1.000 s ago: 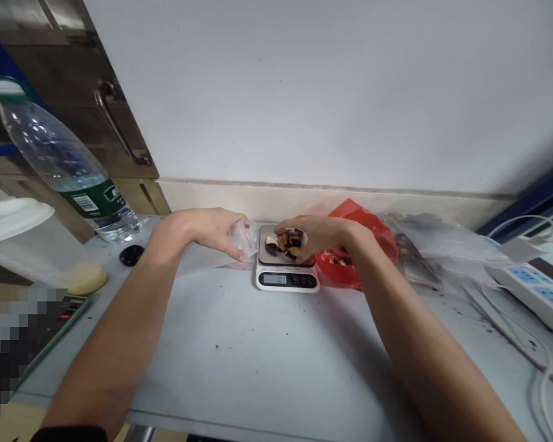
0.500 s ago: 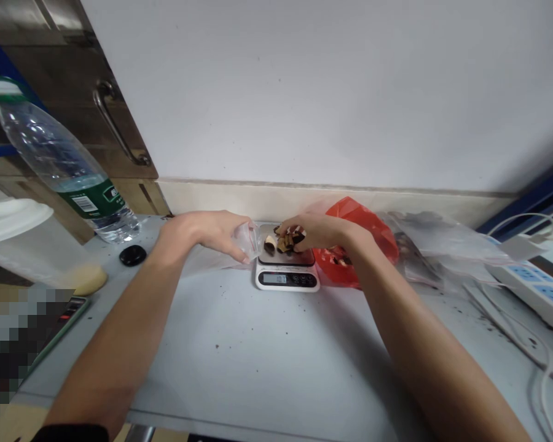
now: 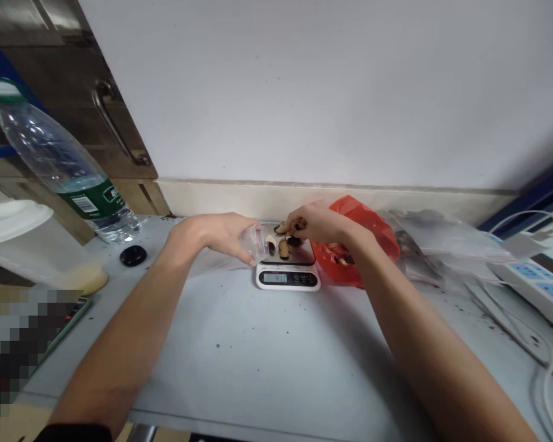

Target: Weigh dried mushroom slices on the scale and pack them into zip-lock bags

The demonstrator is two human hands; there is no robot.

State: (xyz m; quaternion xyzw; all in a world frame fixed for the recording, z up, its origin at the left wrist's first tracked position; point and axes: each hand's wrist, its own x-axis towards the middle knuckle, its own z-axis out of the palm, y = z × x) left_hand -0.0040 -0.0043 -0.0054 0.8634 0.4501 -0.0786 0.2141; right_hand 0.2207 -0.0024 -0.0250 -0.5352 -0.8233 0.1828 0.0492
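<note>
A white kitchen scale (image 3: 289,279) stands on the table with its display lit. Several brown, cream and black pieces that look like dried mushroom (image 3: 284,248) lie on its metal plate. My left hand (image 3: 228,236) grips the mouth of a clear plastic zip bag (image 3: 257,242), held against the plate's left edge. Over the back right of the plate, my right hand (image 3: 314,222) is closed, its fingers curled on dried mushroom pieces; the fingertips are partly hidden. Beside the scale, a red plastic bag (image 3: 364,224) lies open behind my right forearm, with more pieces inside.
A tilted-looking water bottle (image 3: 80,178), a white-lidded tub (image 3: 32,245) and a black round lid (image 3: 133,255) stand at the left, near a phone (image 3: 58,341). Clear bags (image 3: 435,239), a power strip (image 3: 532,288) and white cables (image 3: 516,334) lie right. Behind is a wall (image 3: 304,92).
My right hand has shifted slightly back and up on the plate, and its fingers have gathered pieces. The bag mouth in my left hand has moved slightly right, against the plate. The scale's reading has changed.
</note>
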